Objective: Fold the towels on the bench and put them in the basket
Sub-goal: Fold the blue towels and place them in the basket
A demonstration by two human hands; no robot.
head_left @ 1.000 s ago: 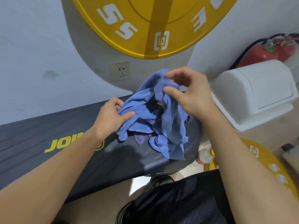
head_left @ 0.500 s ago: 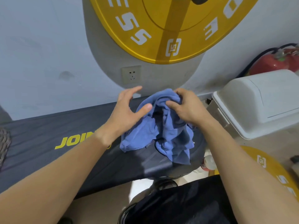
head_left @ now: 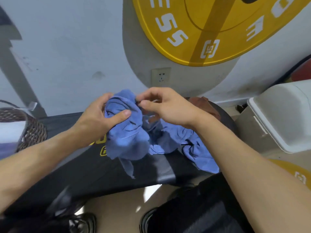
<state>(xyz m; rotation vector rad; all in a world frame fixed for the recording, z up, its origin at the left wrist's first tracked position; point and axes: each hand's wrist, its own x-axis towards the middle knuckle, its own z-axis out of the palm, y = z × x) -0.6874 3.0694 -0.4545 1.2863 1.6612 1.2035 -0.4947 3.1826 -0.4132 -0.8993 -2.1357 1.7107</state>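
Note:
A crumpled blue towel (head_left: pixel 127 137) hangs bunched above the black padded bench (head_left: pixel 94 169). My left hand (head_left: pixel 101 118) grips its upper left part, thumb pressed into the cloth. My right hand (head_left: pixel 166 106) pinches the towel's top edge between thumb and fingertips. More blue towel cloth (head_left: pixel 198 152) lies heaped on the bench under my right forearm. A brown towel (head_left: pixel 205 105) shows behind my right wrist, mostly hidden. The woven basket (head_left: pixel 32 130) stands at the bench's left end, only its right side in view.
A white swing-lid bin (head_left: pixel 282 118) stands right of the bench. A yellow weight plate (head_left: pixel 218 27) leans on the wall above a socket (head_left: pixel 160 77); another yellow plate (head_left: pixel 296 174) lies low right. My dark-clad legs and shoes are below the bench edge.
The view shifted left, bringing the basket into sight. My left hand went from open beside the towel to gripping it. The blue towel was lifted leftward off the heap, uncovering the brown towel.

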